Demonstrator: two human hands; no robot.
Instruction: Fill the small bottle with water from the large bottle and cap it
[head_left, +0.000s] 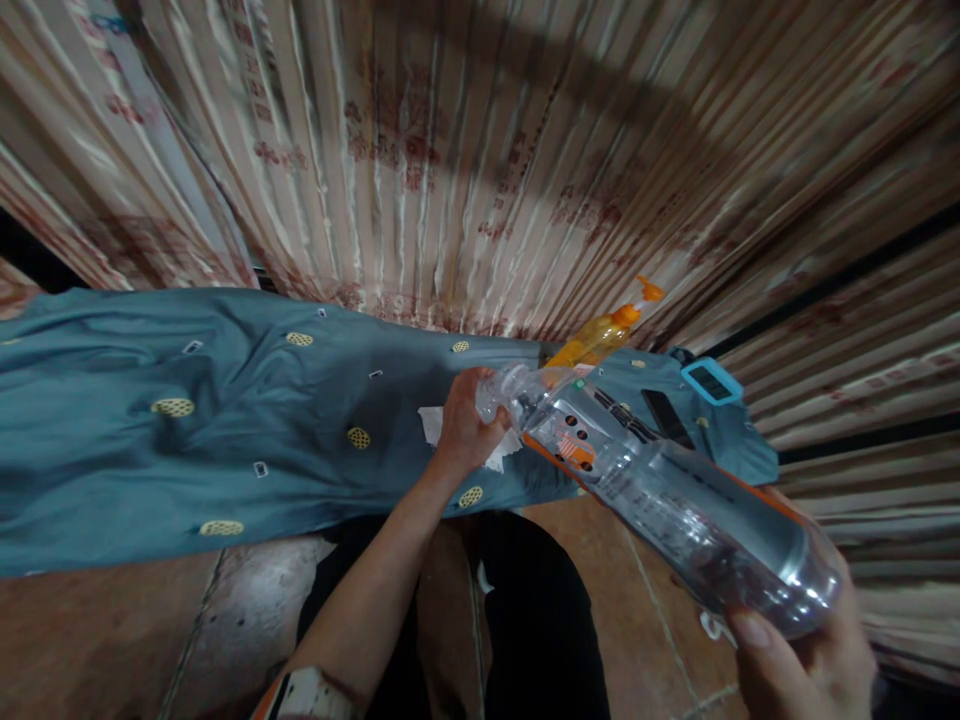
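The right hand (806,665) has its grip pressed around the base of a clear plastic bottle (660,490), which lies tilted in the air with its neck toward the bench (150,450). The left hand (466,425) pinches the bottle's mouth, resting over a white tissue (433,425) on the blue cloth. Just behind the neck stands an orange spray bottle (604,335). A black remote (666,417) and a blue-rimmed gadget (711,381) lie nearby, before the striped curtain (480,150).

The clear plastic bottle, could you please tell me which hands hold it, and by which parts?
The right hand grips the clear plastic bottle at its base; the left hand is closed around its neck end.
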